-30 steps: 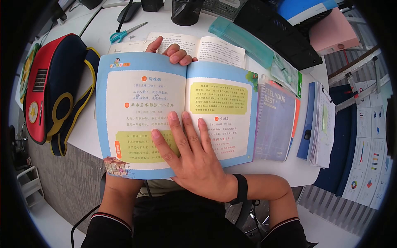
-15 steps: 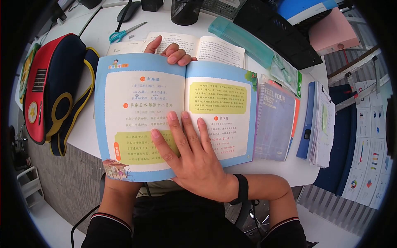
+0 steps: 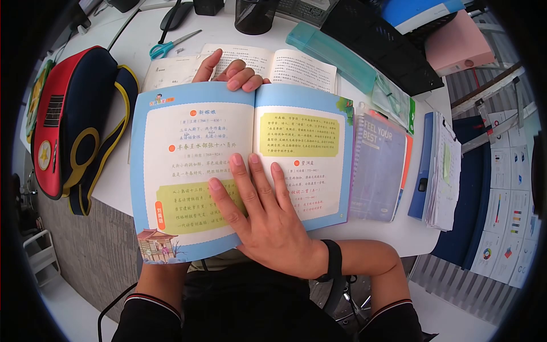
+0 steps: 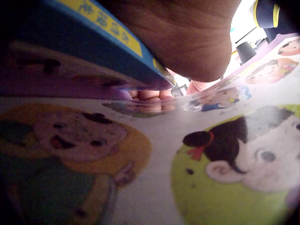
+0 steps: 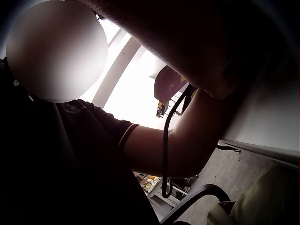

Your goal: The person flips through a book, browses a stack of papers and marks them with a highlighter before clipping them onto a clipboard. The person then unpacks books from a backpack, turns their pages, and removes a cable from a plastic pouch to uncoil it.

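A blue-bordered book (image 3: 299, 134) with printed Chinese text lies spread across both hands, tilted over the desk's front edge. My left hand (image 3: 236, 74) holds it from beneath, its fingers curled over the top edge near the centre fold; the palm is hidden behind the book in the head view. Seen from the left wrist, that hand (image 4: 197, 37) is by the blue spine (image 4: 101, 35), above a cover with cartoon children (image 4: 234, 154). Fingers spread, my right hand (image 3: 265, 211) rests flat on the pages across the lower fold.
Behind it lies another spread book (image 3: 305, 71), with teal scissors (image 3: 171, 45) and a teal case (image 3: 330, 54) nearby. A red-and-navy bag (image 3: 74, 119) is at left. A purple notebook (image 3: 376, 165) and blue clipboard (image 3: 436, 176) lie at right. A black pen holder (image 3: 255, 17) stands at the back.
The book's left page has dipped toward the body, its lower left corner coming down. My left fingers shifted slightly with it; the right hand stays in place on the pages.
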Demonstrator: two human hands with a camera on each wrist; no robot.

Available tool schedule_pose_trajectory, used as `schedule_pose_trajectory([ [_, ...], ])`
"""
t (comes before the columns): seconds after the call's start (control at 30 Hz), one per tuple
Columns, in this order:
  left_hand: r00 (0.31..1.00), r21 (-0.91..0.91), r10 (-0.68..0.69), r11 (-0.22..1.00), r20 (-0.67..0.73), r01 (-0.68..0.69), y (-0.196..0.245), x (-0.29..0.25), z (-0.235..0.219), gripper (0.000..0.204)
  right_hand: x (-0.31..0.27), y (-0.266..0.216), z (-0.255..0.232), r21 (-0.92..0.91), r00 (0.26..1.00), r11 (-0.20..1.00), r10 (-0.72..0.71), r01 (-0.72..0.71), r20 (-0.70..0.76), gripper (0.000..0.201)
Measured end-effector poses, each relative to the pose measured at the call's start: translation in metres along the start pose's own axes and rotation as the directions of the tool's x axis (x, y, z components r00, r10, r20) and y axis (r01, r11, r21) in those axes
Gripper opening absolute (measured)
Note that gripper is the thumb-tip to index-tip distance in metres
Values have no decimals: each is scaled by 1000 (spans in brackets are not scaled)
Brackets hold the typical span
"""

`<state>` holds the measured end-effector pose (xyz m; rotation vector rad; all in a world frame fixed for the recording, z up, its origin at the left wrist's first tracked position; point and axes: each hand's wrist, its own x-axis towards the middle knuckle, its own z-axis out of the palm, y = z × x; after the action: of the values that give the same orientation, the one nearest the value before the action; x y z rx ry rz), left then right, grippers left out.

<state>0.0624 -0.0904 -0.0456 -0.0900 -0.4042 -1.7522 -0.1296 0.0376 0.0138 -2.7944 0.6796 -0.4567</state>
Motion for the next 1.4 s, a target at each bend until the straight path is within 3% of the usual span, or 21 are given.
schedule_pose_trajectory([
  [0.43, 1000, 3, -2, 1000, -29, 2, 0, 1, 1, 46, 0, 0, -1, 3, 1000, 1000, -2, 2, 29, 97],
  [0.9, 996, -70, -37, 997, 79, 42, 3, 5, -14, 51, 1, -2, -4, -28, 997, 1000, 17, -15, 78, 113],
  [1.4, 993, -87, -39, 995, 112, 48, 2, 5, -11, 49, 1, -1, -4, -17, 998, 1000, 13, -12, 58, 100],
])
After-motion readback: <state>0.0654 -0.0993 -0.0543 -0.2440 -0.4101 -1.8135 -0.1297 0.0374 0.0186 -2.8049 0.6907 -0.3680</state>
